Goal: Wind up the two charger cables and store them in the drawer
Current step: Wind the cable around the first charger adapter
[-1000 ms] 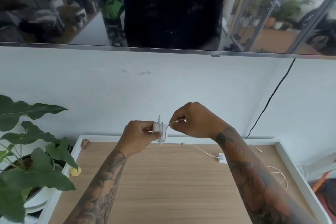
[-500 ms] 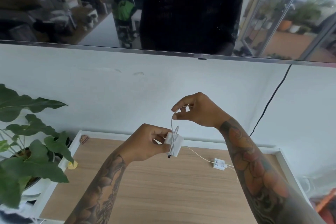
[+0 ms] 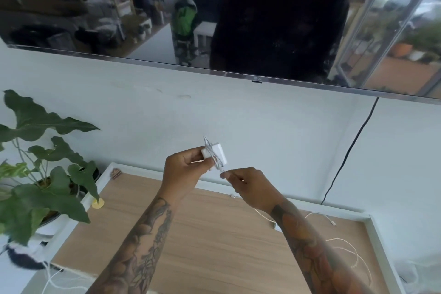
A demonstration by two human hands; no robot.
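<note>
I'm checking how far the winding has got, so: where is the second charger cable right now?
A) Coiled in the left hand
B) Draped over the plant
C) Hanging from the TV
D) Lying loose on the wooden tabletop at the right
D: the second cable lies uncoiled on the table, while the left hand holds the charger block and the right hand pinches its cable end.

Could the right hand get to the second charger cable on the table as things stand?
Probably not yet: the right hand is pinching the cable end at the charger. The second cable lies uncovered just under that forearm.
</note>
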